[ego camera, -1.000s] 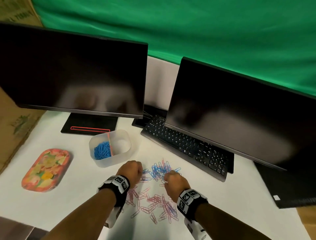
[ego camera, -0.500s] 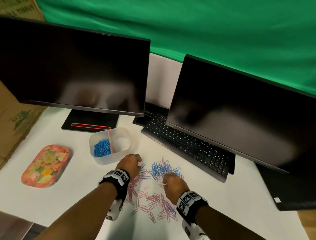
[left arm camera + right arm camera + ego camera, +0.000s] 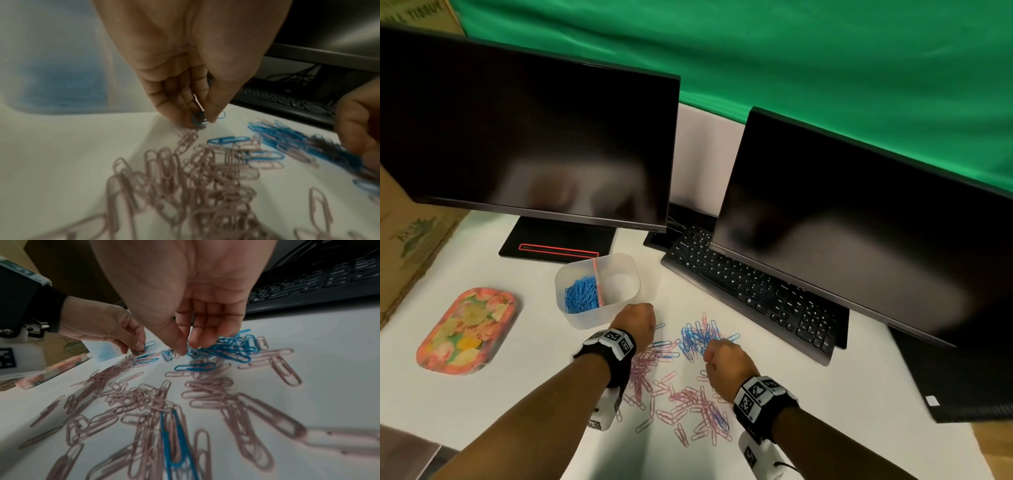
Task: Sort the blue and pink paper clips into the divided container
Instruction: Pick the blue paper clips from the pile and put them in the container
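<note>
Pink paper clips (image 3: 681,401) and a cluster of blue paper clips (image 3: 702,337) lie scattered on the white table. The clear divided container (image 3: 619,270) stands behind them at the left. Its left compartment holds blue clips (image 3: 582,298); the right one looks empty. My left hand (image 3: 202,121) is down at the table just in front of the container, thumb and fingers pinching a blue clip (image 3: 197,118). My right hand (image 3: 188,348) hangs over the blue cluster (image 3: 232,347). Its fingertips (image 3: 194,344) are close to the thumb and touch the clips, with nothing plainly pinched.
A black keyboard (image 3: 750,291) lies right behind the clips under the right monitor (image 3: 859,222). The left monitor (image 3: 527,137) and its stand (image 3: 558,240) are behind the container. A floral tray (image 3: 467,330) sits at the left, and a cardboard box (image 3: 404,236) beyond it.
Both hands stay over the clip pile. The left hand has edged a little toward the container, and the right hand has shifted slightly over the blue cluster.
</note>
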